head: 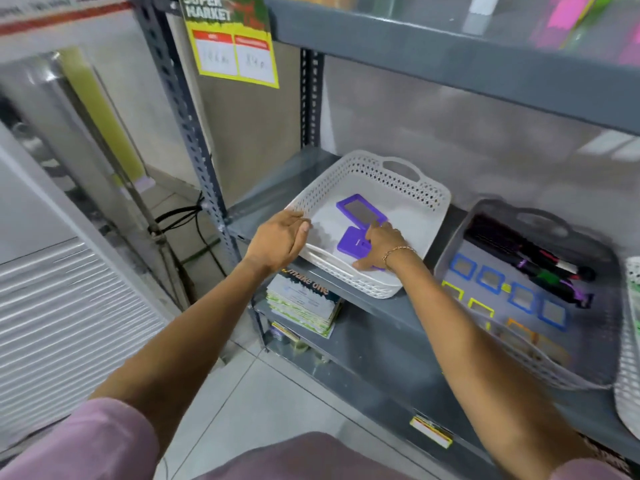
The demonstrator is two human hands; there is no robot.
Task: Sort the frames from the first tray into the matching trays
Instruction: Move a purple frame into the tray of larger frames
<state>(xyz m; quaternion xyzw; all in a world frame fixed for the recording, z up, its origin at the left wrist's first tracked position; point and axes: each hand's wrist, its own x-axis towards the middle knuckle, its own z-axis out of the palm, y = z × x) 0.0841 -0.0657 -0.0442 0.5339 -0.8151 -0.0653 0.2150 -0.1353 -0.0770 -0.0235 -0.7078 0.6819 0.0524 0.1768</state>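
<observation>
A white perforated tray [408, 188] sits on the grey shelf and holds two purple frames. One purple frame [360, 211] lies face up at the back. The other purple frame [351, 242] lies face down, and my right hand [379, 249] rests on it with fingers spread over it. My left hand [278, 239] hovers at the tray's left rim, fingers curled, holding nothing. To the right, a grey tray [540, 209] holds several blue frames [519, 296], yellow frames [479, 306] and an orange one [519, 329].
Dark markers [540, 268] lie in the grey tray's back part. Another white tray [630, 375] shows at the right edge. A stack of booklets [304, 303] sits on the shelf below. An upper shelf [450, 60] overhangs, and a slotted upright post [187, 126] stands left.
</observation>
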